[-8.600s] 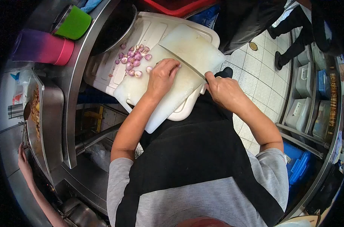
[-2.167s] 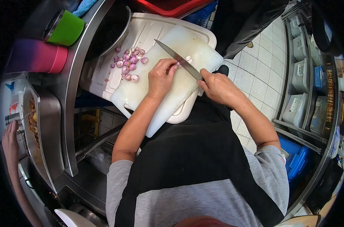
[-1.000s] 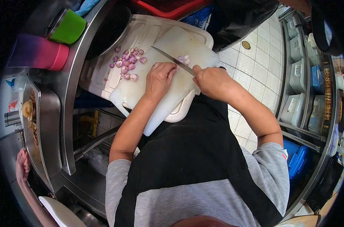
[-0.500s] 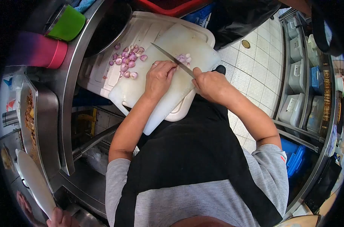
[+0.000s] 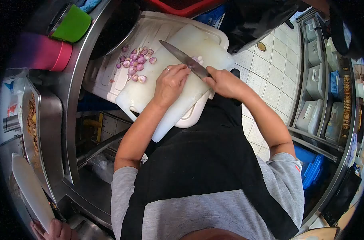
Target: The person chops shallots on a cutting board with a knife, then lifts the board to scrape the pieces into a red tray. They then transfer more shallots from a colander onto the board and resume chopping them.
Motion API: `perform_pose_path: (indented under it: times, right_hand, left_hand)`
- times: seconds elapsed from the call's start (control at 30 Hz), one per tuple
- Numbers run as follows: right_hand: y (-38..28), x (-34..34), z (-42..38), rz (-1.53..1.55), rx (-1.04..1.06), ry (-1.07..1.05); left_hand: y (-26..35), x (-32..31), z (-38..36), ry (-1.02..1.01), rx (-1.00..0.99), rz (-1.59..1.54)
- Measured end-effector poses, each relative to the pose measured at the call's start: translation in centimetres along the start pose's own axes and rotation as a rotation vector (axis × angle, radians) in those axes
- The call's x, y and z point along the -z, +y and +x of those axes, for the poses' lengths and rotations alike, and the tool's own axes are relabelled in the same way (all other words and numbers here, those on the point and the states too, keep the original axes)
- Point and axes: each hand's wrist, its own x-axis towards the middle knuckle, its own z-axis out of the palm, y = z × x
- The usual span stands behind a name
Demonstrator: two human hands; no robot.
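Note:
A large kitchen knife (image 5: pixel 181 55) lies across a white cutting board (image 5: pixel 166 116), its handle gripped in my right hand (image 5: pixel 227 83). Beside the blade, the bunched fingers of my left hand (image 5: pixel 172 85) close on a shallot, mostly hidden; only a pale bit shows at the fingertips. A ring is on one finger. Past the blade sits a small pile of peeled or cut shallots (image 5: pixel 199 59), partly covered by the knife. Several whole purple shallots (image 5: pixel 133 64) are grouped at the board's left edge, some on the cream plastic lid (image 5: pixel 106 82) underneath.
At left runs a steel counter edge (image 5: pixel 72 100) with a green cup (image 5: pixel 76 25), a pink container (image 5: pixel 62 56) and a steel food pan (image 5: pixel 50 132). Another person's hand (image 5: pixel 58 231) holds a white plate (image 5: pixel 32 188) at lower left. Shelves with grey bins (image 5: pixel 313 80) line the right.
The blade has turned so more of its flat side shows, and it covers more of the cut shallots. My right hand shifted slightly. The other person's plate moved left and tilted.

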Motion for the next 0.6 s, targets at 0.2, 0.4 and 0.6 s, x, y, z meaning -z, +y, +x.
perform_pose_path:
  times: [0.2,0.4,0.6]
  right_hand:
    - [1.9,1.5,0.0,0.083,-0.012,-0.028]
    - [1.2,0.8,-0.7,0.036,-0.034,0.030]
    - [-0.2,0.2,-1.7,-0.204,0.041,0.126]
  left_hand:
    - [0.0,-0.4,0.6,-0.096,-0.119,0.141]
    - [0.0,0.2,2.1,-0.184,-0.024,0.002]
    - [0.3,0.6,1.5,-0.075,0.117,-0.076]
